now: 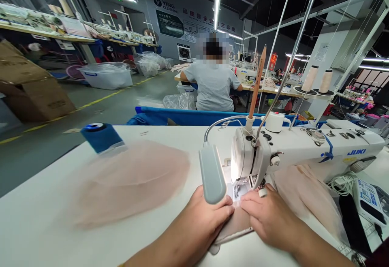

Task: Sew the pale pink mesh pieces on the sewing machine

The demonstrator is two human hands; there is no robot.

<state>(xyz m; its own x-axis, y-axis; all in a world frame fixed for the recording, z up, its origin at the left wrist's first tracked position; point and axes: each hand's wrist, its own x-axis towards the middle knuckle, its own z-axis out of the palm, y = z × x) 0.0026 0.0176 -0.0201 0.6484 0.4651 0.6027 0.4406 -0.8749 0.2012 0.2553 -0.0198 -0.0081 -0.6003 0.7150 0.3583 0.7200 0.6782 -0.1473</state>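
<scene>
A white sewing machine [304,149] stands on the table, its lit needle area [241,190] just beyond my fingertips. Sheer pale pink fabric [240,220] lies over the machine bed in front of the presser foot. My left hand [209,214] is closed at the fabric's left side, fingers bunched and partly behind the grey lamp head [212,174]. From the right, my right hand [270,216] holds the same fabric, fingers drawn together close to the needle. Fine detail under the presser foot is hard to make out.
More sheer pink fabric [133,182] spreads across the table at left, near a blue thread cone [102,137]. Another pink piece [306,202] lies right of the needle, beside a white device box [369,202]. A seated person [214,80] works ahead, beyond a blue cloth [182,116].
</scene>
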